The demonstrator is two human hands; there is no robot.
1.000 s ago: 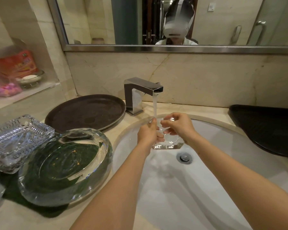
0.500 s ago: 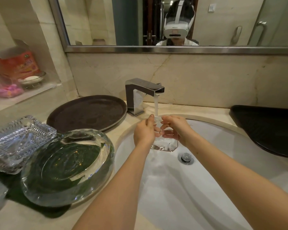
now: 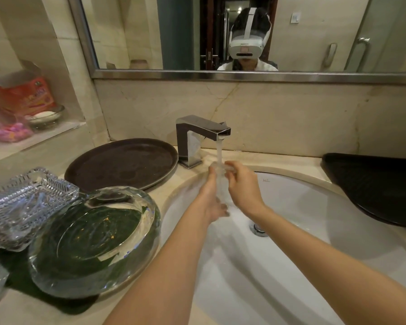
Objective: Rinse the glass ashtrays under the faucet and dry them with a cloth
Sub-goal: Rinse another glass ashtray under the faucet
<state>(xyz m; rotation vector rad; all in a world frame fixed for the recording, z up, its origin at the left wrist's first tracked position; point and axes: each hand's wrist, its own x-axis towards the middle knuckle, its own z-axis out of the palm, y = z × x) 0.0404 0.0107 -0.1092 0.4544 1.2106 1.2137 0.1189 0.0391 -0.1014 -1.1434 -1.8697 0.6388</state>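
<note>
Both hands (image 3: 227, 191) gripping one small ashtray (image 3: 219, 181) under faucet (image 3: 201, 137) – mid-basin (image 3: 314, 207), rims apart.

- Beige marble wall (image 3: 279, 116) with a veined backsplash behind the basin.
- Steel-framed mirror (image 3: 197, 31) above, reflecting a dark doorway and a glass door with handles.
- Beige stone countertop (image 3: 33, 308) around a white oval sink (image 3: 314, 207).
- Recessed wall niche (image 3: 21, 66) at left.
- Lighting warm and dim.
</note>
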